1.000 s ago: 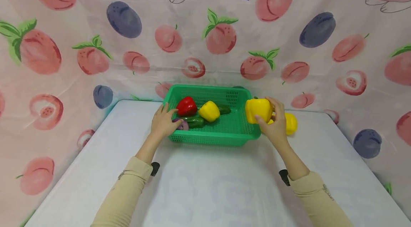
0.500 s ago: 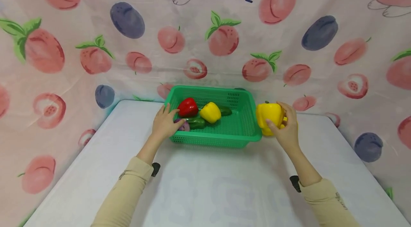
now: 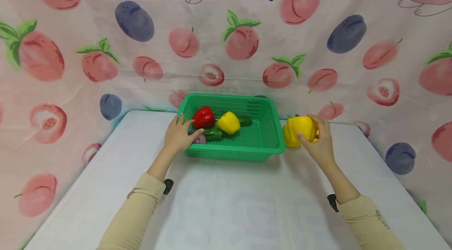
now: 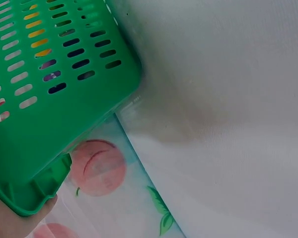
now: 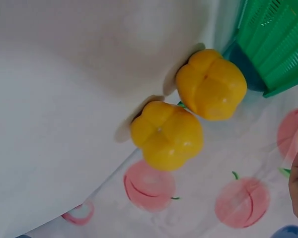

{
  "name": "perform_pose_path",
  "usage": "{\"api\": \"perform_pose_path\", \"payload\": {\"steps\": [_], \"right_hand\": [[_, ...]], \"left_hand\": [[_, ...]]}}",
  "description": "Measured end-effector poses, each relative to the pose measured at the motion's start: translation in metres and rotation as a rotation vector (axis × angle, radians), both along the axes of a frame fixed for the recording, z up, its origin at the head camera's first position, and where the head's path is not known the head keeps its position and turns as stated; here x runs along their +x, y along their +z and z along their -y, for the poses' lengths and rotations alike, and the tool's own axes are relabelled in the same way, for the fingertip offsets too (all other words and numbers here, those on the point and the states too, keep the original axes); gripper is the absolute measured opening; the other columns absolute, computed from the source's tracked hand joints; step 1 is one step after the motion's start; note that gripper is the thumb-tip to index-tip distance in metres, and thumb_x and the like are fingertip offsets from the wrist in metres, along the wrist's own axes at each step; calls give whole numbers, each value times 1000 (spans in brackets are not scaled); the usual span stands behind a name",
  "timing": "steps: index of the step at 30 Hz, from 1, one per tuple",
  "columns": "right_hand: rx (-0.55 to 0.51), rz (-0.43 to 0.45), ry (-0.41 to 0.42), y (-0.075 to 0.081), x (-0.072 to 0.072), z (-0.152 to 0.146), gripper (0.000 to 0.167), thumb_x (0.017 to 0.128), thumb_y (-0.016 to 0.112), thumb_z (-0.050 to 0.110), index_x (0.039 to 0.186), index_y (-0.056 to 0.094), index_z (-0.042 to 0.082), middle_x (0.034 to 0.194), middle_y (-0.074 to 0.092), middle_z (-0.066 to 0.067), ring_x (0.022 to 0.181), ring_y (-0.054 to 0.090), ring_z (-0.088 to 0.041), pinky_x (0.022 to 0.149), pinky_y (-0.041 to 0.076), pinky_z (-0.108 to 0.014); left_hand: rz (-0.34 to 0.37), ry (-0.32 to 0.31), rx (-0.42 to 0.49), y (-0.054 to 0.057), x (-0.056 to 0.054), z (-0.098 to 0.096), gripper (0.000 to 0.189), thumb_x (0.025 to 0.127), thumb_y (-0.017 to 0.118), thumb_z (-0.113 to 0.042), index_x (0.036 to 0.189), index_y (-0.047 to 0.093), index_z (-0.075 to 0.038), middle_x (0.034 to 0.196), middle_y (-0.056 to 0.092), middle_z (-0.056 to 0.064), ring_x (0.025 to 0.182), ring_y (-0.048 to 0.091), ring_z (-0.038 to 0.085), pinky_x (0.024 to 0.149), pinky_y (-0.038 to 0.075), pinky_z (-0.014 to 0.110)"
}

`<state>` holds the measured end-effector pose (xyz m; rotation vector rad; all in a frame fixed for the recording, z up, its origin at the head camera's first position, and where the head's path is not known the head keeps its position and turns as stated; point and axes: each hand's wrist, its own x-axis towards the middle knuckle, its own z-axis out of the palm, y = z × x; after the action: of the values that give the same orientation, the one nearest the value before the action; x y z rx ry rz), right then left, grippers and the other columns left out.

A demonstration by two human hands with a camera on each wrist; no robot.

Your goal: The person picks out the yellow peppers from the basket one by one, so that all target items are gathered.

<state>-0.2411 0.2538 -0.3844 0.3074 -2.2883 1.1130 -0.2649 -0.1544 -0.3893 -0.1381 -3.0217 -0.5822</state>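
My left hand [image 3: 177, 134] grips the left rim of a green plastic basket [image 3: 233, 154], with fingers on the outside and thumb over the inside; part of this hand [image 4: 12, 218] shows at the rim in the left wrist view. In the basket lie a red bell pepper [image 3: 203, 117], a yellow bell pepper [image 3: 228, 123], cucumbers [image 3: 213, 135] and a purple vegetable [image 3: 200, 139] partly under my thumb. To the basket's right, my right hand [image 3: 322, 142] holds another yellow bell pepper [image 3: 305, 127] above the table. It overlaps two yellow bell peppers [image 5: 211, 84] resting there.
The basket stands near the back of a white table [image 3: 229, 199]. Behind it hangs a pink fruit-print cloth [image 3: 212, 18], which also runs along the table's sides.
My right hand has moved right with the yellow bell pepper, from over the basket's right rim to beside the basket. My left hand stays on the left rim.
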Motion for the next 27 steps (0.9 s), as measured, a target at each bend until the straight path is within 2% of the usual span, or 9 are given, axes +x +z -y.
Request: {"api": "perform_pose_path", "payload": {"steps": [6, 8, 10, 13, 15, 22, 27], "right_hand": [[52, 37, 5, -5, 1, -7, 57, 79, 70, 4, 131, 47, 0, 126, 42, -22, 102, 41, -17, 71, 37, -5], [75, 52, 5, -6, 1, -9, 57, 78, 71, 4, 130, 47, -1, 126, 42, -24, 104, 44, -25, 77, 42, -16], [93, 71, 11, -7, 2, -9, 57, 79, 71, 5, 130, 46, -3, 127, 41, -25, 106, 45, -33, 83, 47, -32], [105, 91, 24, -7, 2, -9, 57, 79, 71, 6, 129, 46, -5, 127, 39, -28, 110, 44, -42, 90, 43, -57], [119, 113, 25, -6, 2, -8, 56, 80, 71, 7, 129, 46, -5, 127, 39, -29, 110, 43, -44, 91, 41, -63], [226, 250, 14, -11, 2, -13, 56, 83, 69, 14, 129, 44, -6, 130, 36, -30, 111, 44, -48, 94, 39, -67], [265, 312, 20, -18, 1, -15, 58, 83, 67, 17, 131, 42, -6, 130, 37, -31, 109, 46, -49, 93, 41, -67]], "left_hand": [[-7, -3, 1, -1, -1, -1, 68, 93, 41, -58, 141, 43, -10, 155, 14, 26, 144, 7, 44, 116, 14, 58], [-12, -6, 0, -1, -1, -1, 68, 93, 42, -58, 141, 44, -9, 154, 15, 26, 144, 8, 44, 116, 14, 58], [-14, -6, -1, -1, -1, 0, 68, 93, 42, -57, 140, 44, -9, 154, 16, 27, 143, 8, 45, 116, 14, 58], [-19, -3, -4, -2, -1, 1, 68, 93, 42, -56, 140, 44, -8, 154, 16, 27, 143, 9, 45, 116, 14, 58], [-18, 1, -2, -2, -1, 2, 67, 93, 43, -56, 140, 44, -9, 154, 16, 27, 143, 8, 45, 116, 14, 58], [-10, 6, -1, -4, -3, 2, 67, 93, 43, -56, 141, 43, -10, 154, 15, 26, 143, 8, 45, 116, 14, 58], [-7, 6, 8, -3, -1, 2, 66, 93, 43, -56, 141, 44, -10, 155, 15, 25, 144, 8, 44, 116, 13, 57]]}}
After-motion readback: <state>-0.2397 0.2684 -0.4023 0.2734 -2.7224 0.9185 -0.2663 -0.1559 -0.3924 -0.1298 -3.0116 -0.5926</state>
